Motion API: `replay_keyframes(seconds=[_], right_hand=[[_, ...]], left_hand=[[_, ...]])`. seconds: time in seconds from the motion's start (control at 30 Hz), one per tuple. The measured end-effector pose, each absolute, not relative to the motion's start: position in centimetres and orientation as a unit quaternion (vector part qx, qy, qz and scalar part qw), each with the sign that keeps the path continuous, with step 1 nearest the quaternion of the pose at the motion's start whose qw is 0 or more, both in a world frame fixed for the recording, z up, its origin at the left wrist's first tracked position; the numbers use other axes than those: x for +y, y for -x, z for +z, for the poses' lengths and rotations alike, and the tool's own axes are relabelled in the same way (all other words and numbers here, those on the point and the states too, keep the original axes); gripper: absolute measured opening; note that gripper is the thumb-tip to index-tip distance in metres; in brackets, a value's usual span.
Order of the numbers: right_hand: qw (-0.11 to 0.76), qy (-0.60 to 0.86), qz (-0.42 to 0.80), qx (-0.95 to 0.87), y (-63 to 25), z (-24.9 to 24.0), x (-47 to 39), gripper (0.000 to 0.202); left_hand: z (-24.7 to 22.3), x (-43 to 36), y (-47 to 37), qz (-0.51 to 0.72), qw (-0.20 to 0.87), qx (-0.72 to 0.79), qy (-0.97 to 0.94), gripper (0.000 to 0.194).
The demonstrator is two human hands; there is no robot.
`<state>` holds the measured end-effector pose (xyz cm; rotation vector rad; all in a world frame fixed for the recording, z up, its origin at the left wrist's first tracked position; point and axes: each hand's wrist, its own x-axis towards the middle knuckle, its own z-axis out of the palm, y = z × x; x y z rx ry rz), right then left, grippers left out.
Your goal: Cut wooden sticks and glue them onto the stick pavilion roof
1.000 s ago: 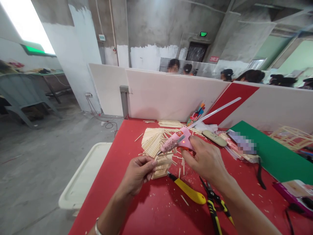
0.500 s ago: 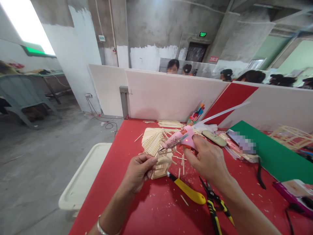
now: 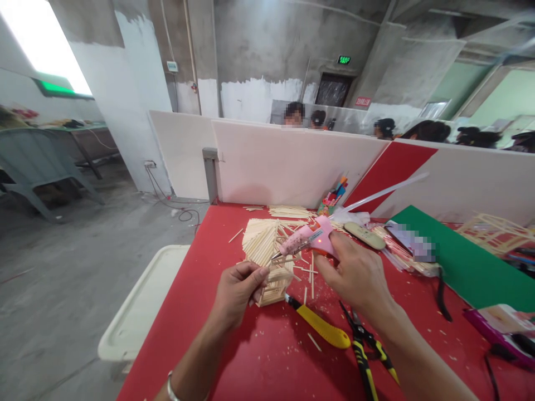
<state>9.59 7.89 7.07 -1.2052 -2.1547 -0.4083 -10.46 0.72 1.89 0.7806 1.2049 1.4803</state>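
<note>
A pink hot glue gun point(image 3: 307, 236) with a long clear glue stick point(image 3: 380, 194) out of its back is gripped in my right hand point(image 3: 359, 267). Its nozzle points down-left and meets the upper part of a small model built of thin wooden sticks point(image 3: 273, 285). My left hand point(image 3: 240, 289) is closed, thumb and forefinger pinching at the left side of this stick model; the exact piece between the fingertips is partly hidden. Behind the fingers slants a roof-like panel of sticks point(image 3: 259, 242).
On the red table point(image 3: 259, 356) lie a yellow-handled cutter point(image 3: 324, 326), black-and-yellow pliers point(image 3: 363, 340), loose sticks point(image 3: 288, 211) and a pen holder point(image 3: 328, 206). At right are a green board point(image 3: 463, 267) and another stick frame point(image 3: 495, 234). A white partition point(image 3: 288, 161) stands behind; a white stool point(image 3: 142, 301) is left.
The view has shifted very slightly. Both hands and the glue gun stay in nearly the same place, the nozzle still at the stick model.
</note>
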Motion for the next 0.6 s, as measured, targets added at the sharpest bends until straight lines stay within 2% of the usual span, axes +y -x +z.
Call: replay_keyframes(seconds=[0.4,0.6], right_hand=[[0.32,0.457,-0.155,-0.815,-9.58,6.67,7.45,0.014],[0.327,0.46,-0.156,-0.81,-9.48,6.73,7.47,0.014]], left_hand=[[2.03,0.79,9.91,0.633,0.52,0.481,-0.312,0.036],[2.25,0.47,10.13,0.64,0.543,0.454,-0.298,0.029]])
